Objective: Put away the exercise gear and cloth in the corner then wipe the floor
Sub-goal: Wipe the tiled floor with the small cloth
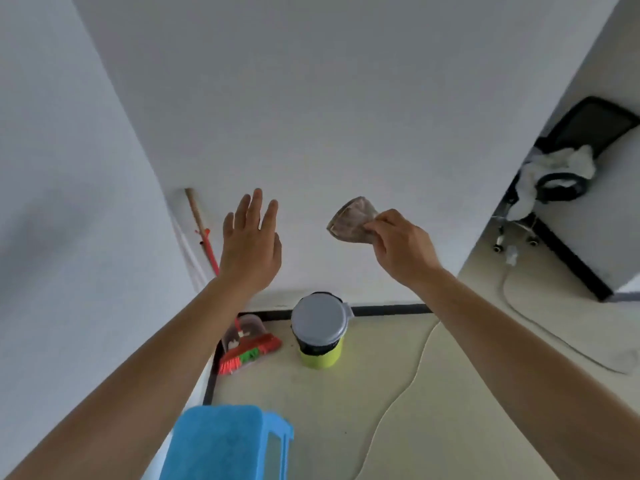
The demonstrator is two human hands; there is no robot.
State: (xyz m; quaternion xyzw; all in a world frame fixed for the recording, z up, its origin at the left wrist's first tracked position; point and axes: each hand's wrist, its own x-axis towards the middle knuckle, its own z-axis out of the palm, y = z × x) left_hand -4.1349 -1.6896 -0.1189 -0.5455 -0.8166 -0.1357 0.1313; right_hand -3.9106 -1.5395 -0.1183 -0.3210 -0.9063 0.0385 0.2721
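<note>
Head view: left hand (250, 247) spread; right hand (401, 249) pinching cloth (351, 221).

Pinching folded brown-grey cloth (351, 220) in right hand (403, 245), up-right of lime-green round bin with grey lid (320, 329). Holding left hand (251, 244) flat, fingers spread, up-left of bin. Seeing red-and-green bristle broom (247, 353) just left of bin.

The bottom edge cuts off the blue towel (214, 441) and the light-blue frame (277, 445) under it; the frame's type cannot be determined. The left hand (251, 244) and forearm hide the middle of the broom handle (199, 220). The fingers (375, 225) of the right hand (401, 247) cover the near end of the brownish cloth (351, 220). The right edge crops the black chair (595, 123); its draped white fabric (561, 161) is blurred.
</note>
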